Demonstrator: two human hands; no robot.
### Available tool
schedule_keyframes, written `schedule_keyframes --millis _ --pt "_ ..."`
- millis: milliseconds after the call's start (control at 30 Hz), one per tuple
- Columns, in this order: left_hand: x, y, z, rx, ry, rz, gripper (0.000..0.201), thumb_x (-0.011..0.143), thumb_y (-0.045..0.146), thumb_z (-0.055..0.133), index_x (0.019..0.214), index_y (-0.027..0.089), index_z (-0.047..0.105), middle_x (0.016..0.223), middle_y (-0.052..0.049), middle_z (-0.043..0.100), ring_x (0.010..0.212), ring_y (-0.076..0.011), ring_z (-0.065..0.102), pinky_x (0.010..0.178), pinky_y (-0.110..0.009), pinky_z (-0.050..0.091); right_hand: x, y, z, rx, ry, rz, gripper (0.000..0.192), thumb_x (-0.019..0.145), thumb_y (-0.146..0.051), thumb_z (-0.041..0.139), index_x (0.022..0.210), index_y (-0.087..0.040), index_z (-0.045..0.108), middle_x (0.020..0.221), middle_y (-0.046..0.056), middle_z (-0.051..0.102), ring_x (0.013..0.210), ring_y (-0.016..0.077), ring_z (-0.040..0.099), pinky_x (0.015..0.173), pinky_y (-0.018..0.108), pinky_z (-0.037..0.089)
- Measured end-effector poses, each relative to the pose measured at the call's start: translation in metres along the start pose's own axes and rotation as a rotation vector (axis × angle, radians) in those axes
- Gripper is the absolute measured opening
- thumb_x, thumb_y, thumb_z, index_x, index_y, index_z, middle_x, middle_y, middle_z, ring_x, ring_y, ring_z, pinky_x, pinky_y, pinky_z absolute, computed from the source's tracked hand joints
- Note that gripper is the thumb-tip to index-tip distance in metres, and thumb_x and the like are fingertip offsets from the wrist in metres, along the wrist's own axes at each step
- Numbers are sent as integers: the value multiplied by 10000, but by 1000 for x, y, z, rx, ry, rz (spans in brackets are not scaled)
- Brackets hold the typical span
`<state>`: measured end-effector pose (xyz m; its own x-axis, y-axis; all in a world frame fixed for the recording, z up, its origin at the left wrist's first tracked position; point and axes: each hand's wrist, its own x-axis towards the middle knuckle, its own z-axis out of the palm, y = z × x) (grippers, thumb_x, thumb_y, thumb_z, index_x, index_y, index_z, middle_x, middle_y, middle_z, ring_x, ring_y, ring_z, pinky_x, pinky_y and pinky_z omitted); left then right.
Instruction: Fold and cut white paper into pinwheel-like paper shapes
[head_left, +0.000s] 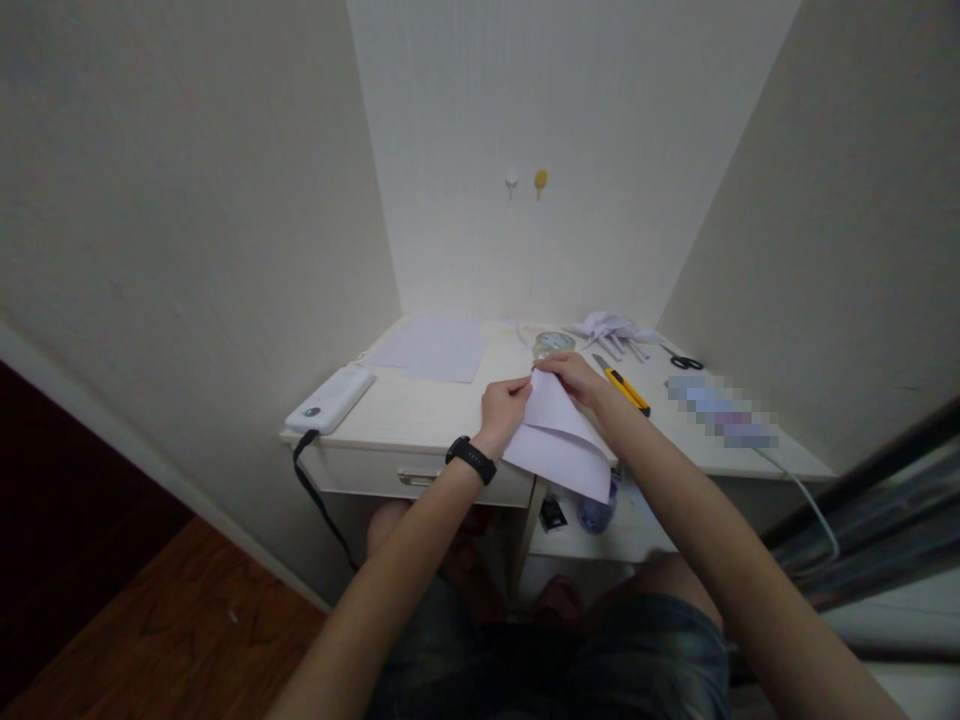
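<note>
A white sheet of paper (559, 460) is bent over on itself, its lower corner hanging past the desk's front edge. My left hand (504, 412) pinches the paper at its upper left, a dark band around the wrist. Close beside it, my right hand (574, 375) grips the same sheet near the top corner, fingertips almost meeting the left ones. Just behind the right hand lies a roll of clear tape (553, 345). To its right is a yellow utility knife (627, 390), partly behind my right forearm.
Flat paper sheets (439, 350) lie at the back left of the white desk (405, 410). A white power bank (330, 400) with a black cable sits at the left edge. Crumpled and rolled paper (611, 330), black scissors (686, 362) and a blurred-out device (720, 412) are on the right.
</note>
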<state>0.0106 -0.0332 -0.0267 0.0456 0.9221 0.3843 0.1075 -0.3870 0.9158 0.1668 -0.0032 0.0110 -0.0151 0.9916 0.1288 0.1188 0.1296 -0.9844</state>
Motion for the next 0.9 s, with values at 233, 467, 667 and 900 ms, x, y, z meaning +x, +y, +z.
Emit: schedule_keyframes --millis 233,467,667,900 --pt "1 -4 1 -106 7 -61 275 792 209 741 1059 148 758 1081 -119 746 972 -238 713 906 -356 538 -4 -13 1 32 -40 50 298 576 -342 812 668 -189 573 641 3 550 547 135 488 512 290 392" --pt "0 -3 2 -250 37 -124 285 774 189 747 1056 152 761 1052 -113 756 954 -235 714 897 -360 546 2 -18 -2 -55 -63 -18 340 536 -402 810 629 -193 558 585 -42 484 501 106 411 491 277 328" --pt "1 -1 0 -341 51 -101 281 753 169 762 1035 163 771 1078 -108 751 1004 -230 704 969 -368 517 -3 -31 2 -140 -35 -131 320 583 -425 786 606 -183 578 548 -50 490 505 88 371 495 260 283" --pt "1 4 0 -407 57 -84 284 761 174 750 1043 151 765 1105 -110 741 1046 -226 692 1009 -379 499 -8 -46 15 -209 121 -245 297 623 -452 738 647 -162 677 665 59 692 567 137 527 531 264 364"
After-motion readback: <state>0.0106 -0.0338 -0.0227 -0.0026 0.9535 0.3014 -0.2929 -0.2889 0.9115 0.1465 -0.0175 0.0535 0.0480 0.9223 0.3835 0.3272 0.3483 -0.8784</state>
